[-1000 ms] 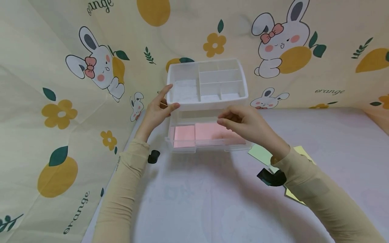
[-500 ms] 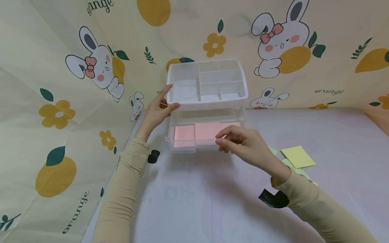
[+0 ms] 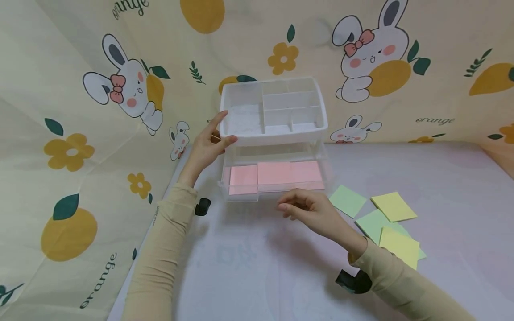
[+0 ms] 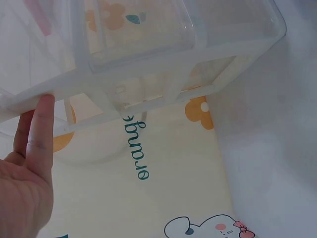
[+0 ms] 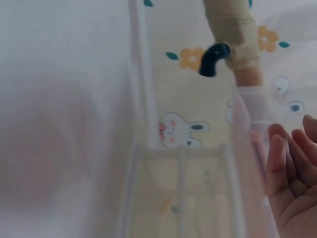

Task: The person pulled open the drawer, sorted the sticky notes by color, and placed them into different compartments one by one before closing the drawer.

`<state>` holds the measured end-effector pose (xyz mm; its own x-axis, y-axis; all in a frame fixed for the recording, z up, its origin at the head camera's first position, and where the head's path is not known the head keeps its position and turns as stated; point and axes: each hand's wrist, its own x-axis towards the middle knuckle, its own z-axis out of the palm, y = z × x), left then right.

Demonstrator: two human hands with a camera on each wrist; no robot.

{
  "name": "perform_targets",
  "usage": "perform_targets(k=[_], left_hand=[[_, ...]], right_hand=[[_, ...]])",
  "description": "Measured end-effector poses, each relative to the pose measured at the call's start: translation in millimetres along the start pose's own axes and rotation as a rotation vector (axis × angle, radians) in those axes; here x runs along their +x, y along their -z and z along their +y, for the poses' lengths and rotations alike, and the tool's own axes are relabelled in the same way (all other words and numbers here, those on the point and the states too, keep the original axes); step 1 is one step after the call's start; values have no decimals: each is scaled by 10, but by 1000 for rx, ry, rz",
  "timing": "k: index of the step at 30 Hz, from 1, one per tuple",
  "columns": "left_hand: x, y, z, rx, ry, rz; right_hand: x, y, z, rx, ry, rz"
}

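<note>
A whitish translucent storage box [image 3: 277, 139] with a divided top tray stands at the back of the table. Its lower drawer [image 3: 242, 198] is pulled out. Inside lie a narrow pink sticky note pad [image 3: 243, 179] and two more pink pads [image 3: 274, 173] side by side. My left hand [image 3: 205, 151] grips the box's upper left edge, thumb on the front rim; the left wrist view has its fingers [image 4: 40, 134] against the frame. Just in front of the drawer, my right hand [image 3: 317, 214] hovers with loosely bent fingers and nothing in them.
Right of the box, green sticky note pads [image 3: 347, 200] and yellow ones [image 3: 394, 207] lie on the white tabletop [image 3: 241, 276], some overlapping. A cloth printed with rabbits and oranges [image 3: 283, 58] hangs behind and along the left side.
My right hand has come down and back from over the drawer to in front of it, uncovering the right pink pad and the green and yellow pads. My left hand has kept its hold.
</note>
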<state>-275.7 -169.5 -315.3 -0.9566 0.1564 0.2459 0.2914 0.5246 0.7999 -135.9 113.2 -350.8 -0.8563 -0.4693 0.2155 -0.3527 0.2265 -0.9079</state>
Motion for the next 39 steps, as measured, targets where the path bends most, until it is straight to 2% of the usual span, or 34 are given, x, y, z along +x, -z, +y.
perform_targets(k=[4,11,18,29,39], left_hand=[[-3,5,12,4,2,2],[-12,7,32,-5,4,1],[-10,4,31,-7,5,3],[-11,7,22,-11,9,2],[-23,9,21,-17,11,-2]], right_hand=[[-4,-82,78,61,-35,-3],[0,-193,180,217,-83,48],[14,-244,206,329,-89,103],[122,-203,137,406,-142,169],[328,-152,124,434,-195,140]])
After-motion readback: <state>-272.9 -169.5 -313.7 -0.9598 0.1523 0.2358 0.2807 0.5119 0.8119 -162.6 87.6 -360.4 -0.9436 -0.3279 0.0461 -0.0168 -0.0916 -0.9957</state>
